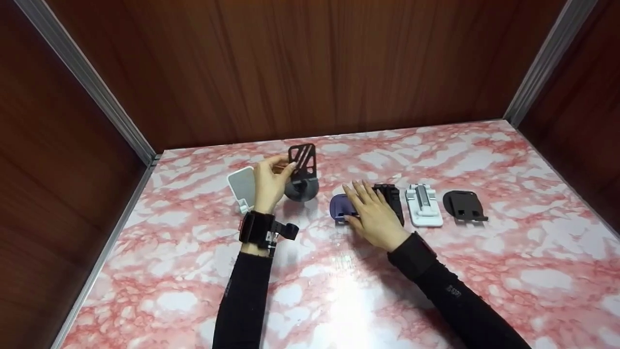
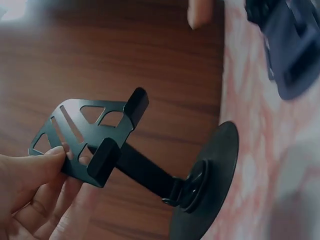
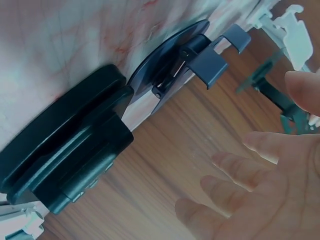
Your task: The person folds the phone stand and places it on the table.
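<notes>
My left hand (image 1: 271,182) pinches the edge of the slotted plate of a black phone stand (image 2: 95,127) between thumb and fingers. The stand is unfolded, its plate raised on an arm above a round base (image 2: 215,175). Whether the base touches the table, I cannot tell. My right hand (image 1: 378,218) is spread with fingers extended above a purple phone stand (image 1: 339,207) and a black folded phone stand (image 1: 395,198), partly covering both in the head view. The right wrist view shows a gap between its palm (image 3: 295,190) and these stands.
A white phone stand with a grey face (image 1: 242,184) stands just left of my left hand, partly hidden. Rightward lie a white folded stand (image 1: 424,206) and a dark flat stand (image 1: 464,204). Wooden panels (image 1: 290,72) wall in the marbled table (image 1: 174,271) at back and sides.
</notes>
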Action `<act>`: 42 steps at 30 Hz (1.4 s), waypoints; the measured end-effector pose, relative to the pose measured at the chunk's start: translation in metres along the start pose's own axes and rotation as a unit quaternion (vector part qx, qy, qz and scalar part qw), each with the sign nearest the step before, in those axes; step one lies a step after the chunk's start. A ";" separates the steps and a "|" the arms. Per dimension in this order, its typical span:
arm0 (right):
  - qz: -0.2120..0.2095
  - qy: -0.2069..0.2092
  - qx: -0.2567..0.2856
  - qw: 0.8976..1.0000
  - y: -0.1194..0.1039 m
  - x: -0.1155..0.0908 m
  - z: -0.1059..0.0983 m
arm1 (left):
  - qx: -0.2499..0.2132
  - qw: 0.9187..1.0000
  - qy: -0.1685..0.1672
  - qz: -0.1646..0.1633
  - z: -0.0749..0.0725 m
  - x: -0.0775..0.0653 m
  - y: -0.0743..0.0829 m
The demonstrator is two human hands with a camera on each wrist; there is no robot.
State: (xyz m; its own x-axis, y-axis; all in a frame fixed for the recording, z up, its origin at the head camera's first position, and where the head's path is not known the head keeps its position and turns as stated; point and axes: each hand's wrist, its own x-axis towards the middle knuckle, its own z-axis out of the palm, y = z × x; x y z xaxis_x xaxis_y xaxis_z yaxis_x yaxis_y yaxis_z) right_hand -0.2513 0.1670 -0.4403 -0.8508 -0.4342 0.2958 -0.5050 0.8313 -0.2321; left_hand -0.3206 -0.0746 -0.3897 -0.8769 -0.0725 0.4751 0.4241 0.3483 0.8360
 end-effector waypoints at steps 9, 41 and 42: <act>0.009 0.002 0.140 0.990 -0.001 0.003 -0.006 | -0.074 0.995 -0.059 0.016 0.002 -0.017 0.031; 0.127 -0.062 0.681 0.719 0.020 0.006 -0.010 | -0.201 0.967 -0.153 -0.035 0.020 -0.054 0.044; 0.130 -0.063 0.683 0.716 0.020 0.006 -0.010 | -0.201 0.967 -0.154 -0.038 0.021 -0.054 0.042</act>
State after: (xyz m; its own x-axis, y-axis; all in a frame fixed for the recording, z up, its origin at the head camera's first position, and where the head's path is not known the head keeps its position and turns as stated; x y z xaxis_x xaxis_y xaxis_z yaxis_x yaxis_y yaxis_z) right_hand -0.2656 0.1846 -0.4343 -0.9051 -0.4251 0.0116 0.0758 -0.1879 -0.9793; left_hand -0.2597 -0.0363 -0.3859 -0.9086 0.2204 0.3548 0.3545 -0.0424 0.9341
